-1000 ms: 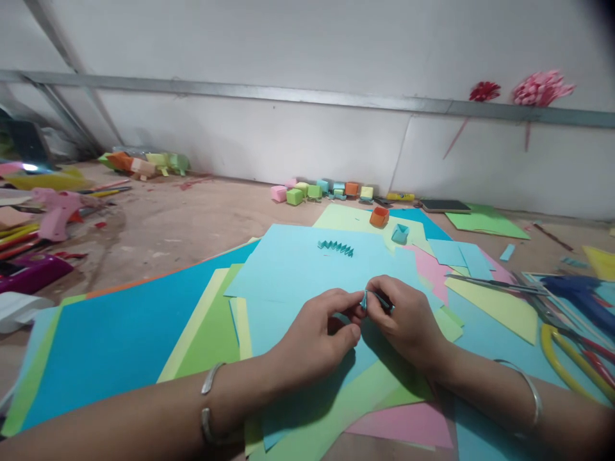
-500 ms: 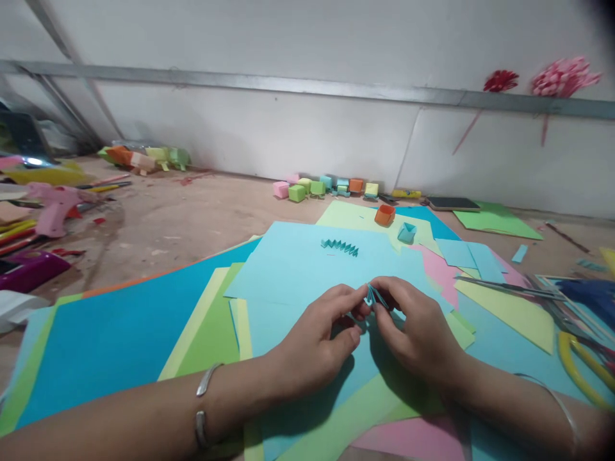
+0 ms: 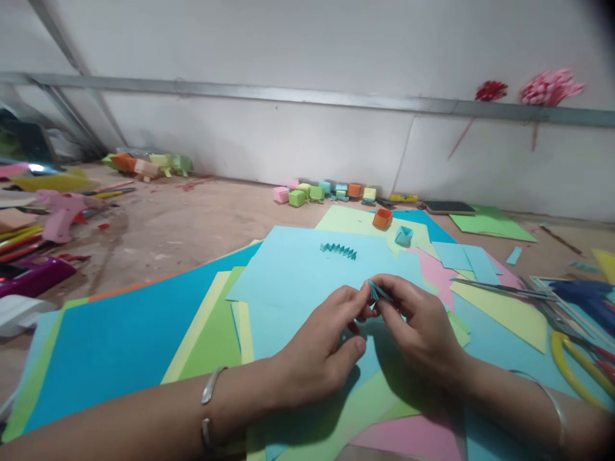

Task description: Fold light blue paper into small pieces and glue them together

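Note:
A small pleated blue paper strip (image 3: 378, 292) is pinched between the thumb and fingers of my right hand (image 3: 420, 323). From the other side, the fingertips of my left hand (image 3: 324, 342) press against the strip's end, while its thumb stands apart below. Part of the strip is hidden behind the fingers. Just beyond my hands, a zigzag-folded teal paper strip (image 3: 339, 250) lies on a light blue sheet (image 3: 283, 269). Farther back are an orange folded paper box (image 3: 383, 219) and a light blue folded paper box (image 3: 404, 236).
Scissors with yellow handles (image 3: 567, 365) and tweezers (image 3: 504, 288) lie at right beside a dark blue glue gun (image 3: 583, 301). At left are a pink glue gun (image 3: 60, 214) and a purple tool (image 3: 36, 275). Small paper cubes (image 3: 317, 193) line the back near a phone (image 3: 450, 207).
The pleated strip has turned slightly between my fingers, and its folds look pressed closer together. My left thumb has shifted a little lower and right. The camera view has moved slightly.

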`<act>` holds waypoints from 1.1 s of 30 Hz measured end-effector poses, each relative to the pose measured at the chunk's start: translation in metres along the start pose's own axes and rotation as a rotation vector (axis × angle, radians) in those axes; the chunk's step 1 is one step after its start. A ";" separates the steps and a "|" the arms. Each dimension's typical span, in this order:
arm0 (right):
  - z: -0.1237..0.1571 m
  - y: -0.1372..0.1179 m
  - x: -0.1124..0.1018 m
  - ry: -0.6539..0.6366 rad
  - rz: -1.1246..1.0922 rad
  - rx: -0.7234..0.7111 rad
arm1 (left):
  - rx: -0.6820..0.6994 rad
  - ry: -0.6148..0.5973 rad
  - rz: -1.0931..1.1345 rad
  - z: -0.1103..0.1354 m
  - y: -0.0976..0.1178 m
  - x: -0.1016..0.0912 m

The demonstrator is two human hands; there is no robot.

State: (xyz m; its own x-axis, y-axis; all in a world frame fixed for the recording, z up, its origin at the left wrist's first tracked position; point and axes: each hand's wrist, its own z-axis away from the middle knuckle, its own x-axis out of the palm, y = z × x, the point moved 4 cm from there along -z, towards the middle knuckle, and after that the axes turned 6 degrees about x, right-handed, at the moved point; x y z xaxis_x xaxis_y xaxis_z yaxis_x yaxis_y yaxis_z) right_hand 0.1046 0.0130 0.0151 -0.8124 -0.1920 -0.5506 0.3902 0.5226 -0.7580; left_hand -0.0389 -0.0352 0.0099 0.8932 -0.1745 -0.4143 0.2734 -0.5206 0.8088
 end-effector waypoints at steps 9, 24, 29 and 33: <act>-0.004 0.012 0.006 0.019 -0.194 -0.002 | -0.484 0.322 0.307 -0.009 -0.025 -0.017; 0.002 0.006 0.008 -0.007 0.012 -0.011 | -0.441 0.235 0.292 -0.009 -0.025 -0.014; 0.003 0.006 0.010 -0.063 -0.002 -0.006 | -0.289 0.198 -0.132 -0.010 -0.015 -0.021; 0.002 0.009 0.012 -0.119 0.061 0.017 | -0.202 0.105 -0.297 -0.008 -0.015 -0.018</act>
State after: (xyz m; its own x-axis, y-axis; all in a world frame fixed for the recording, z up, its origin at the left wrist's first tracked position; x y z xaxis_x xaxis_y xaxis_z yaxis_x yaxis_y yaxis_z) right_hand 0.0999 0.0138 0.0007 -0.7303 -0.2577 -0.6327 0.4458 0.5221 -0.7271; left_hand -0.0562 -0.0173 0.0082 0.7931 0.0519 -0.6069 0.5821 -0.3580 0.7301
